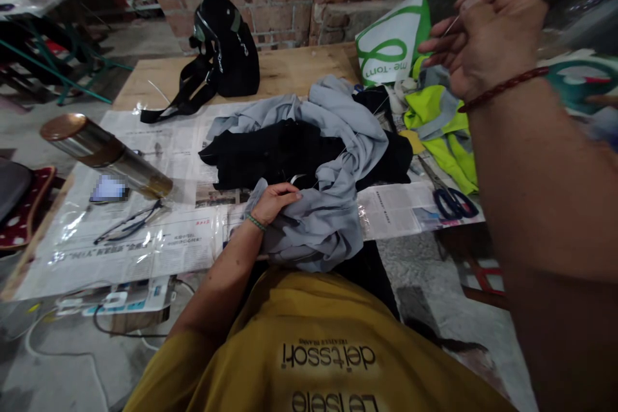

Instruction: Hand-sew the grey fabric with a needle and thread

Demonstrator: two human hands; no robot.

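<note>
Holding left hand [276,204] low, just in from the near edge of the surface [309,64], roughly mid-length. Angling left forearm [226,270] inward across that edge, with wrist close to straight. Pinching thumb to index there, back of hand up, other fingers curled under. Holding right hand [487,35] raised high toward the far right corner of the surface, well apart from the left. Pinching with thumb and index, remaining fingers loosely fanned, pointing left. Angling right forearm [526,167] steeply up, beyond the right edge. Can't read right elbow bend.
</note>
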